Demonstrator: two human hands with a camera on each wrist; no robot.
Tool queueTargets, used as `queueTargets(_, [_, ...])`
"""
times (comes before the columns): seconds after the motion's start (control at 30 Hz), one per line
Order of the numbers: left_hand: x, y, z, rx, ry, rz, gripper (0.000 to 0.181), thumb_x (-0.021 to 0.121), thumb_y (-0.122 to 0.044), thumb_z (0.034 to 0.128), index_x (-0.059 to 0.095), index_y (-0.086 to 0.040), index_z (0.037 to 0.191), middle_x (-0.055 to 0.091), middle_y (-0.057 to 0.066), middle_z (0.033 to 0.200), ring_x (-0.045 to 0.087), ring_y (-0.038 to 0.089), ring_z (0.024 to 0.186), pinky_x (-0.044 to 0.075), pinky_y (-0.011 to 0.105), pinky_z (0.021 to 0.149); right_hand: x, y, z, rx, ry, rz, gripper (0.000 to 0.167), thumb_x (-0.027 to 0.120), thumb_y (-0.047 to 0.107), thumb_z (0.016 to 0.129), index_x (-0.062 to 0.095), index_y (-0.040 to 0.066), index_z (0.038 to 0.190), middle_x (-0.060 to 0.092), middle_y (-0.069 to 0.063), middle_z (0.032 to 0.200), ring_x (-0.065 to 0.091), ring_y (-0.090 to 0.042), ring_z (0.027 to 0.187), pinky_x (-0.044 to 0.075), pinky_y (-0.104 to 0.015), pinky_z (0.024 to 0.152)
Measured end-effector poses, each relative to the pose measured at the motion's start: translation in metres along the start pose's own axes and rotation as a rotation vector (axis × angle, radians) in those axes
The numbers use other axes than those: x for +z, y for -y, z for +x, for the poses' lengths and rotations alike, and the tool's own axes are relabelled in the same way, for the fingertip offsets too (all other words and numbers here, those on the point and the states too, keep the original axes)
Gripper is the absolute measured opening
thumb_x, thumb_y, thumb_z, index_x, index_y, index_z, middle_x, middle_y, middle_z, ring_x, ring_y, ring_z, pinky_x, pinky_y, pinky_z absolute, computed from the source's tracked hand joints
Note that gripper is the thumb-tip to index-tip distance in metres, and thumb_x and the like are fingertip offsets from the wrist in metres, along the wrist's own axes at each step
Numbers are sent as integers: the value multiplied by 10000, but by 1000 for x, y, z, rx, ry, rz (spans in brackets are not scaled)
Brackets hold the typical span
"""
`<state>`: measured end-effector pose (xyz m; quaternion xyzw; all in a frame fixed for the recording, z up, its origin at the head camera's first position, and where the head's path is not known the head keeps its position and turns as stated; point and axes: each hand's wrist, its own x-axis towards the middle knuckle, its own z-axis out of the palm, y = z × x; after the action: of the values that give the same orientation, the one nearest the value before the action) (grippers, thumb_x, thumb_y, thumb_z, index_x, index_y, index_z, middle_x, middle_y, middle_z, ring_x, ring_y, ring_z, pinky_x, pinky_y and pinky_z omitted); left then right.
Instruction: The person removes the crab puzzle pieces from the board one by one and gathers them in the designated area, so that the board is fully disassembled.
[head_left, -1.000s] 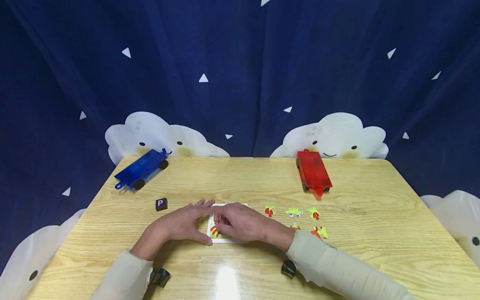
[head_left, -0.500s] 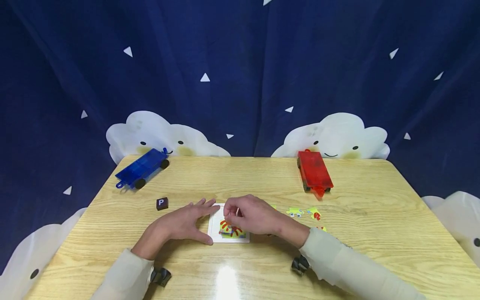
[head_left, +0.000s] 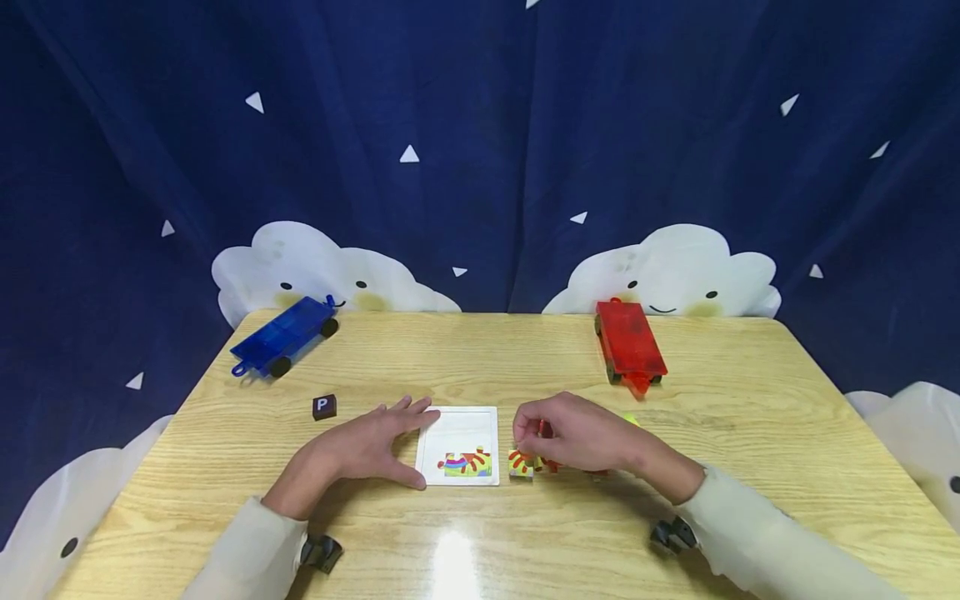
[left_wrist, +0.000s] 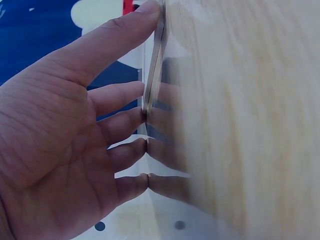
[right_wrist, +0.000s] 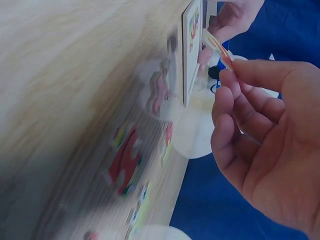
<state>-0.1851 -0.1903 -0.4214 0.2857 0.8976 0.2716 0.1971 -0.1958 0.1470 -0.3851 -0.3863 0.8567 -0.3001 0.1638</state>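
My right hand [head_left: 573, 432] pinches a puzzle piece [head_left: 521, 463], yellow with red stripes, between thumb and fingers just right of a white puzzle tray [head_left: 456, 427]. In the right wrist view the held puzzle piece [right_wrist: 218, 48] is tilted and clear of the table. Joined puzzle pieces [head_left: 467, 464] with red and rainbow stripes lie along the tray's bottom. At the tray's left side rests my left hand [head_left: 371, 444], fingers spread, thumb [left_wrist: 135, 20] at the lower corner and fingertips near the upper one. My right hand partly hides loose pieces on the table.
A blue toy wagon [head_left: 285, 336] stands at the back left and a red one [head_left: 630, 342] at the back right. A dark block marked P [head_left: 324, 407] lies left of the tray. Loose puzzle pieces [right_wrist: 125, 160] lie under and beyond my right hand.
My right hand has lifted a striped puzzle piece out of the tray and carried it rightward past the tray's edge. My left hand stays at the tray's left side.
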Motion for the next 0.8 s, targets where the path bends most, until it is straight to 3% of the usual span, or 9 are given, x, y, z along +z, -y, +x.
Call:
queueTargets(0.37, [0,1,-2,0,0,-14,969,855,-459,827,399,-65,1586,214,169,1678,137,413,1534,100,624,1196,-1,-16,-31,-91,150,67,176,648,97,999,677,253,923,621,151,780,568,-24,702,501,-236,666])
queueTargets(0.8, [0,1,-2,1,1,-24,963,854,-445,834,392,-70,1591,206,172,1680,118,409,1538,88,628,1195,8,-20,-33,-100,115,-17,179,680,99,954,659,266,894,583,196,739,540,17,680,463,-209,644])
